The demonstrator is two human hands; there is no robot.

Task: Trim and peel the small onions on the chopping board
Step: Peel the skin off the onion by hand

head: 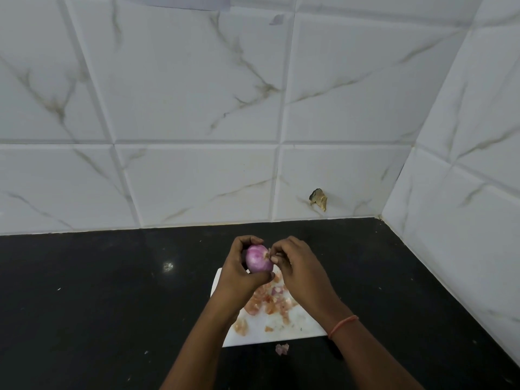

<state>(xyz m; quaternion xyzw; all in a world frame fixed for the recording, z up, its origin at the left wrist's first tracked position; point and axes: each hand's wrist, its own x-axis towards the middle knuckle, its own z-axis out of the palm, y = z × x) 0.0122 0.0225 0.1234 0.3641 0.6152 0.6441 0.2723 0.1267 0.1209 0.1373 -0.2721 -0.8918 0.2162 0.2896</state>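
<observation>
My left hand (237,273) grips a small purple onion (257,258), held up above the far end of the white chopping board (284,332). Its fingers curl over the top and its thumb presses underneath. My right hand (298,266) is at the onion's right end, its fingertips pinching a scrap of dry skin (269,253) there. A heap of pale orange onion peels (267,301) lies on the board below my hands. No knife is visible.
The board sits on a black countertop (98,305) in a corner of white marble-patterned wall tiles (197,108). One peel scrap (282,349) lies on the counter just in front of the board. A chipped hole (318,199) marks the back wall.
</observation>
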